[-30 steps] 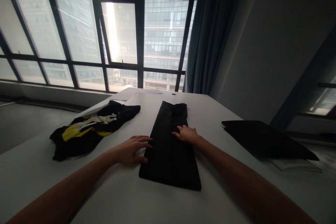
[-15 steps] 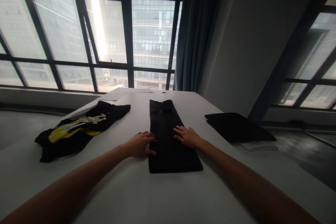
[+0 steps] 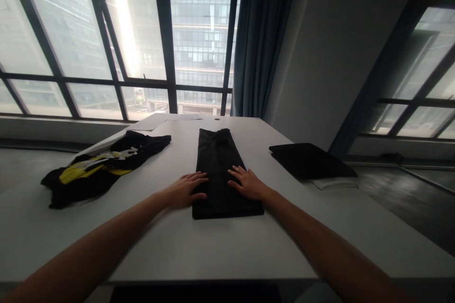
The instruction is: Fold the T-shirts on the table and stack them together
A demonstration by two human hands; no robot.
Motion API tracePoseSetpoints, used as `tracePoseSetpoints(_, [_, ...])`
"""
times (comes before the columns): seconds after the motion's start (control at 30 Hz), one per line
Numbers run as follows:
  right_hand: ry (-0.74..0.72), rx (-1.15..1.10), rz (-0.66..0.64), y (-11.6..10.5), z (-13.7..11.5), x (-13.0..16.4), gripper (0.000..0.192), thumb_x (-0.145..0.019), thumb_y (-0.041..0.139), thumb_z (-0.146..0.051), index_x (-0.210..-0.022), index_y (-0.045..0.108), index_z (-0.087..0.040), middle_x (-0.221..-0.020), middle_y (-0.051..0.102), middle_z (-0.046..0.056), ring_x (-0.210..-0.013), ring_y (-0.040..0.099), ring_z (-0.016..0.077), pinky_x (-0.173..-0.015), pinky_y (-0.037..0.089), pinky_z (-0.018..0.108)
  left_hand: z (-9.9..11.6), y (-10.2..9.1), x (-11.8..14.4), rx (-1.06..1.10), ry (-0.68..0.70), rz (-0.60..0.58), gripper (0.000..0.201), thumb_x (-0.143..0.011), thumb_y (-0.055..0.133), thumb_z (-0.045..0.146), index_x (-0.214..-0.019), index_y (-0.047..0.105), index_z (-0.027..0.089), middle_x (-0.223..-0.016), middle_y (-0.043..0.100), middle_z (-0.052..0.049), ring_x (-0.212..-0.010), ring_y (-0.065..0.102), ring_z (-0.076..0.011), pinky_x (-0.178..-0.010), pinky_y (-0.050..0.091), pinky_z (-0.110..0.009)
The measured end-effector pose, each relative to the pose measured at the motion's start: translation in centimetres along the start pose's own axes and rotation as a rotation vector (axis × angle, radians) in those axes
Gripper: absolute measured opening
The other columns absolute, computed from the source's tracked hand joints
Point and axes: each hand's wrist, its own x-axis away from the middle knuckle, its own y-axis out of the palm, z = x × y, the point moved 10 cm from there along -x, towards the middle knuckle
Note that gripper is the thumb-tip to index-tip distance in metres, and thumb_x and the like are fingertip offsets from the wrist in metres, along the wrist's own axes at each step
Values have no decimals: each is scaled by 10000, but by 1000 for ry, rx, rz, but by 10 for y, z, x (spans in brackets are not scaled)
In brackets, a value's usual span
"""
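A long black folded garment point(image 3: 218, 194), its kind not clear but like trousers, lies flat on the white table point(image 3: 199, 251), lengthwise away from me. My left hand point(image 3: 185, 190) rests at its left edge, with outstretched fingers on the cloth and the palm beside it. On the right edge lies my right hand point(image 3: 247, 183), fingers spread flat over the fabric. Neither hand grips anything. At the garment's far end the cloth is bunched into a small raised fold.
To the left lies a crumpled black garment point(image 3: 92, 182) with yellow and white patches. A folded black cloth point(image 3: 313, 161) sits over a pale folded cloth point(image 3: 334, 183) on the right. Papers point(image 3: 147, 124) lie near the table's far edge, before the windows and a blue curtain point(image 3: 254, 47).
The view has tipped down, bringing the table's near edge into sight. My left fingers have straightened onto the cloth. My right hand still lies flat on the garment.
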Motion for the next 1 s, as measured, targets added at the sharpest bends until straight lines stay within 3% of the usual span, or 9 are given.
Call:
tracePoseSetpoints(0.1, [23, 23, -40, 2, 3, 2, 728, -965, 277, -664, -1555, 303, -238, -1639, 178, 86, -1512, 112, 298, -1197, 66, 552, -5, 9, 1, 7, -2, -17, 690, -937, 394, 676, -1501, 383, 277, -1612, 305, -73, -1467, 297, -291, -1189, 222, -482])
tracePoseSetpoints(0.27, [77, 65, -97, 5, 14, 2, 726, -964, 243, -667, -1571, 244, -269, -1648, 125, 68, -1518, 63, 284, -1191, 27, 575, -7, 8, 2, 27, -29, -14, 694, -942, 364, 683, -1502, 387, 274, -1617, 291, -58, -1475, 282, -283, -1206, 188, -492])
tracePoseSetpoints(0.5, [124, 63, -146, -1, 24, 6, 644, -998, 291, -558, -1567, 255, -258, -1648, 130, 86, -1516, 87, 289, -1185, 70, 591, -2, 7, 3, 34, -41, -33, 695, -943, 365, 680, -1505, 384, 272, -1616, 293, -56, -1485, 257, -283, -1211, 170, -507])
tracePoseSetpoints(0.6, [95, 90, -68, -16, 20, 10, 551, -995, 404, -480, -1497, 423, -252, -1602, 299, 109, -1471, 262, 302, -1175, 185, 552, -2, 6, 3, 41, -29, -32, 696, -942, 359, 684, -1506, 384, 277, -1615, 292, -53, -1484, 259, -287, -1212, 171, -511])
tracePoseSetpoints(0.67, [28, 134, 57, -32, 9, 13, 398, -961, 520, -403, -1302, 635, -234, -1461, 512, 111, -1328, 475, 288, -1119, 321, 461, -1, 4, 4, 41, -25, -19, 691, -942, 357, 684, -1501, 394, 280, -1610, 306, -54, -1480, 269, -288, -1211, 181, -511])
tracePoseSetpoints(0.73, [-21, 172, 153, -42, -2, 15, 223, -919, 601, -325, -1055, 740, -215, -1250, 652, 91, -1136, 604, 251, -1011, 418, 373, -1, 3, 5, 40, -24, -12, 692, -942, 358, 685, -1498, 402, 275, -1607, 314, -59, -1477, 275, -292, -1211, 186, -511])
tracePoseSetpoints(0.83, [-16, 187, 181, -47, -7, 15, 129, -897, 625, -262, -911, 741, -208, -1067, 697, 63, -987, 649, 218, -883, 458, 314, 0, 3, 5, 45, -15, -5, 689, -943, 366, 679, -1492, 414, 265, -1601, 325, -74, -1472, 287, -292, -1212, 191, -511])
tracePoseSetpoints(1.0, [46, 157, 200, -62, 5, 22, 127, -901, 599, -248, -900, 720, -213, -1008, 712, 58, -914, 659, 213, -765, 453, 289, 1, 2, 5, 70, 3, 16, 648, -956, 392, 642, -1474, 437, 255, -1586, 356, -89, -1468, 297, -289, -1205, 200, -527])
